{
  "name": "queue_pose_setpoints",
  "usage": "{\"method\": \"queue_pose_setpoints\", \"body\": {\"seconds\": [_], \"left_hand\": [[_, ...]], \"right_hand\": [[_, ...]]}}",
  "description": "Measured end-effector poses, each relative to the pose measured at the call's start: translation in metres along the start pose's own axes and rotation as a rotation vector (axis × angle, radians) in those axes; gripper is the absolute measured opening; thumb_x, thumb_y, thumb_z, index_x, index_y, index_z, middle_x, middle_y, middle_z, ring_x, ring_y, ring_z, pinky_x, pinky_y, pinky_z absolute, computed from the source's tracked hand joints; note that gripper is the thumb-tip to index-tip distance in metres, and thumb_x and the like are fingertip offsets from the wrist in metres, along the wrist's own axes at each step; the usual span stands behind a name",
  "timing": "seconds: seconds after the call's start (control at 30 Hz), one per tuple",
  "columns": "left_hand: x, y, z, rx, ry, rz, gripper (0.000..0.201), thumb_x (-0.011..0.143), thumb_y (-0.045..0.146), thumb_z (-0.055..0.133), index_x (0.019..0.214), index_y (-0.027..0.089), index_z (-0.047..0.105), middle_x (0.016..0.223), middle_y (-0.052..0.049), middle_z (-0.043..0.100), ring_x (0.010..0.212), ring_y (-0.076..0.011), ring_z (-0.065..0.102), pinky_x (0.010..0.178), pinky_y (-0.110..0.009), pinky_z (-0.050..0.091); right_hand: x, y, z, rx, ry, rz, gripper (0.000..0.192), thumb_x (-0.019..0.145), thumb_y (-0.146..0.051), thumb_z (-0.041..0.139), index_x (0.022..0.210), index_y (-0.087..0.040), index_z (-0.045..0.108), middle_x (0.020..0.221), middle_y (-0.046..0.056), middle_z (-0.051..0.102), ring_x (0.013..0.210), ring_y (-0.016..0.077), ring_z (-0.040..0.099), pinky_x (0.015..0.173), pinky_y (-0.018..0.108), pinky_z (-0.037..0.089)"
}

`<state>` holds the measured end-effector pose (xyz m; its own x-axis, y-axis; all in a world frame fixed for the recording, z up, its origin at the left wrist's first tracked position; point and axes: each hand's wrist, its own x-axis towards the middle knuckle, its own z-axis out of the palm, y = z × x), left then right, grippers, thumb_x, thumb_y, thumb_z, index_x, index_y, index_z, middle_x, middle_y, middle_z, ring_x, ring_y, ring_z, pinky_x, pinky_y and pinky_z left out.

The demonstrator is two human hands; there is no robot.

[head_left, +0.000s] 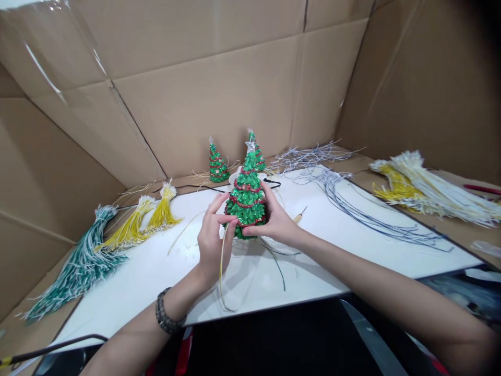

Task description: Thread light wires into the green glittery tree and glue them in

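Note:
A small green Christmas tree [247, 196] with red garlands and a clear star on top stands upright before me. My right hand [275, 219] is wrapped round its right side, the thumb across the lower front. At the left side, the thumb and forefinger of my left hand [215, 237] pinch a thin yellow wire [221, 271] close to the tree's lower branches. The rest of that wire hangs down to the white board. Dark green and pale wires [278, 266] trail from under the tree. Whether the wire's tip enters the tree is too small to tell.
Two similar trees [217, 163] stand at the back. Bundles of green [80, 266] and yellow wires [129, 227] lie left; grey [364, 211], yellow and white wires [442, 188] lie right. An awl-like tool [298, 216] rests on the white board [329, 256]. Cardboard walls [235, 94] enclose it.

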<state>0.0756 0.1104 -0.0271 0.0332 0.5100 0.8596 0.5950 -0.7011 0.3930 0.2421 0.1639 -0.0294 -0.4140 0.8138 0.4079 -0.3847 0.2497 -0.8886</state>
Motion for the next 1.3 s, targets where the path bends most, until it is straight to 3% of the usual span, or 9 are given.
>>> {"method": "queue_pose_setpoints", "body": {"seconds": [0.1,0.33,0.67,0.93,1.13,1.3], "left_hand": [[0.004,0.001,-0.004,0.163,-0.002,0.095,0.002,0.093,0.020,0.060,0.091,0.019,0.061,0.131,-0.013,0.064,0.133,-0.0281,0.054,0.108,-0.056,0.046],[0.007,-0.003,-0.006,0.295,0.033,0.219,0.010,0.086,0.011,0.068,0.090,0.019,0.063,0.105,-0.008,0.068,0.119,-0.0278,0.060,0.099,-0.052,0.051],[0.010,0.001,-0.008,0.338,-0.014,0.231,0.010,0.084,0.013,0.072,0.087,0.018,0.065,0.081,-0.003,0.067,0.086,-0.0196,0.056,0.078,-0.037,0.048],[0.011,-0.002,-0.008,0.384,-0.065,0.269,0.006,0.085,0.014,0.071,0.085,0.017,0.066,0.079,-0.004,0.068,0.083,-0.0198,0.055,0.075,-0.036,0.047],[0.014,-0.004,-0.010,0.278,-0.050,0.185,0.005,0.084,0.018,0.074,0.089,0.019,0.072,0.083,-0.003,0.068,0.082,-0.0169,0.059,0.074,-0.032,0.049],[0.016,-0.005,-0.012,0.220,-0.114,0.258,0.013,0.084,0.015,0.073,0.097,0.019,0.073,0.087,-0.004,0.067,0.079,-0.0154,0.057,0.071,-0.030,0.051]], "right_hand": [[-0.001,0.002,0.000,-0.072,0.010,-0.018,0.122,0.060,-0.023,0.092,0.157,-0.040,0.019,0.151,0.008,0.045,0.136,0.0327,0.051,0.114,0.056,0.042],[0.000,0.001,0.001,-0.238,0.023,-0.095,0.125,0.060,-0.029,0.093,0.159,-0.034,0.016,0.156,0.009,0.040,0.143,0.0325,0.042,0.119,0.054,0.035],[0.001,0.000,0.002,-0.323,0.035,-0.156,0.126,0.060,-0.036,0.093,0.159,-0.032,0.015,0.150,0.010,0.046,0.145,0.0318,0.040,0.121,0.052,0.032],[0.001,-0.002,0.002,-0.359,0.022,-0.179,0.124,0.059,-0.036,0.093,0.158,-0.032,0.019,0.158,0.009,0.037,0.144,0.0322,0.041,0.121,0.051,0.032],[0.002,-0.001,0.001,-0.329,0.026,-0.167,0.124,0.060,-0.037,0.093,0.159,-0.032,0.018,0.156,0.010,0.040,0.142,0.0325,0.044,0.119,0.052,0.034],[0.002,-0.001,-0.001,-0.327,0.031,-0.161,0.124,0.059,-0.039,0.093,0.158,-0.032,0.019,0.152,0.010,0.044,0.144,0.0327,0.040,0.120,0.053,0.033]]}}
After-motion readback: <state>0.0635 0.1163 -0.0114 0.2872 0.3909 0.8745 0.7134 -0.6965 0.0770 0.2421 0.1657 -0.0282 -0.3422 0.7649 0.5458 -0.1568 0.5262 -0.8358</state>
